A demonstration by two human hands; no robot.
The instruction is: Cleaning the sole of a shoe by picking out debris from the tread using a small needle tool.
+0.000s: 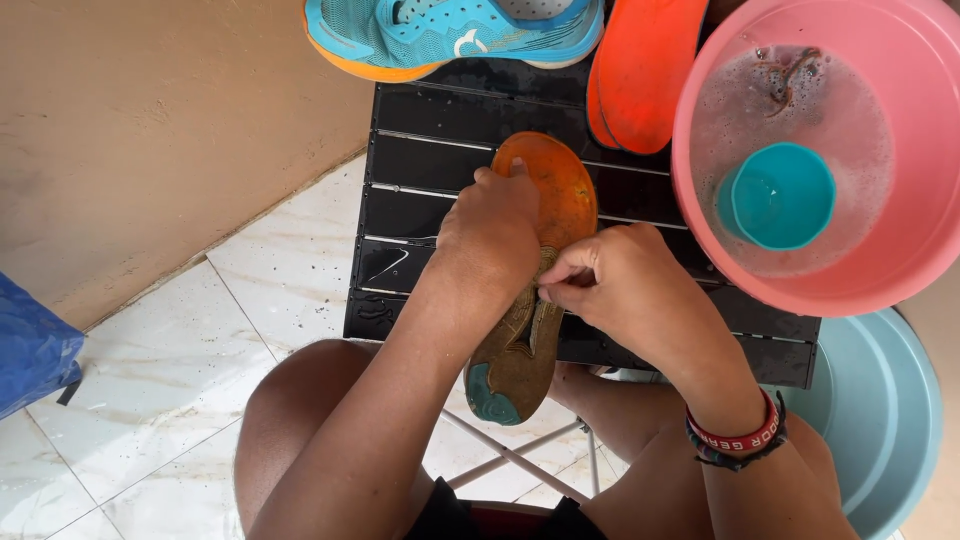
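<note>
Two hands: on dirty orange insole (535, 290)
Left hand (490, 225): pressing it flat
Right hand (620, 275): fingertips pinching its edge
Surface: black slatted table (420, 150)

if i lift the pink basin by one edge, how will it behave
The pink basin probably feels heavy and sloshes, since it holds foamy water. It overhangs the black slatted table, so it may tip. The teal cup inside would likely drift.
</note>
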